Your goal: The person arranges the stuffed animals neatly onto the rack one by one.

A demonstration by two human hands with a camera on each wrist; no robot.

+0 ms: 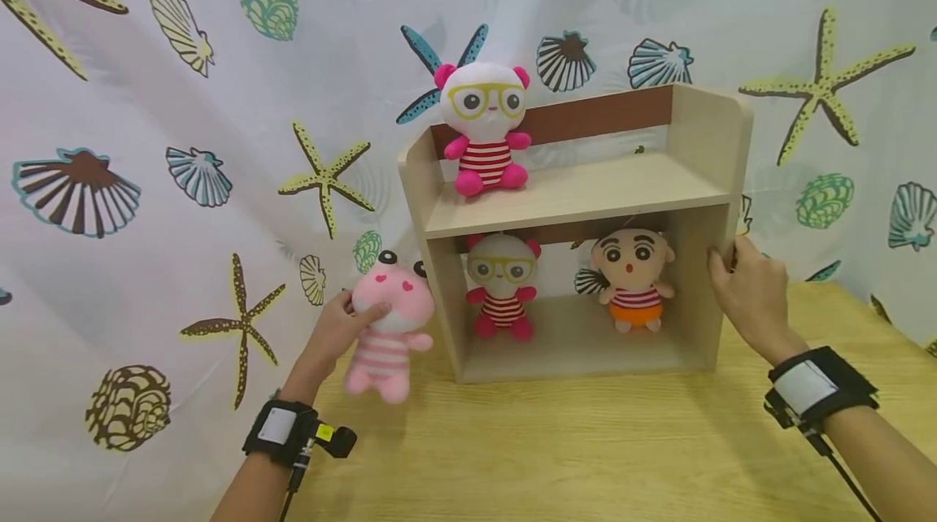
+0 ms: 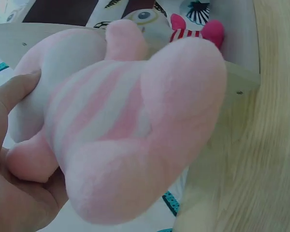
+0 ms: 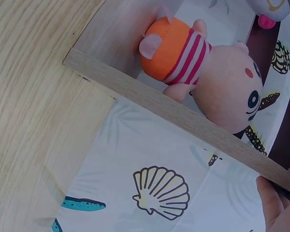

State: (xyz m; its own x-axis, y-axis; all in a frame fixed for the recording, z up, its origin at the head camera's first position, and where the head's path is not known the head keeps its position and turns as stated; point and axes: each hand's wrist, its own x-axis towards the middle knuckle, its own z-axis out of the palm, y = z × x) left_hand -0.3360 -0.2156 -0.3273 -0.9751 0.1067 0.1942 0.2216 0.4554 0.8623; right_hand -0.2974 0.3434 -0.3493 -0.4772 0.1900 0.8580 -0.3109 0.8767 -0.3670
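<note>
In the head view my left hand (image 1: 340, 331) grips a pink plush frog (image 1: 385, 347) with a striped body, thumb across its face, just left of a small wooden shelf (image 1: 578, 197). The left wrist view shows the frog's legs and striped belly (image 2: 99, 106) close up. My right hand (image 1: 754, 294) holds the front edge of the shelf's right side panel. On the top board sits a panda plush (image 1: 492, 128) with yellow glasses. A similar panda plush (image 1: 503, 282) is in the lower compartment at left, and a boy doll (image 1: 633, 282) in orange shorts at right.
The shelf stands on a wood-grain table (image 1: 556, 441). Behind it hangs a white cloth (image 1: 241, 123) printed with shells and starfish. Straps with small devices and cables are on both wrists.
</note>
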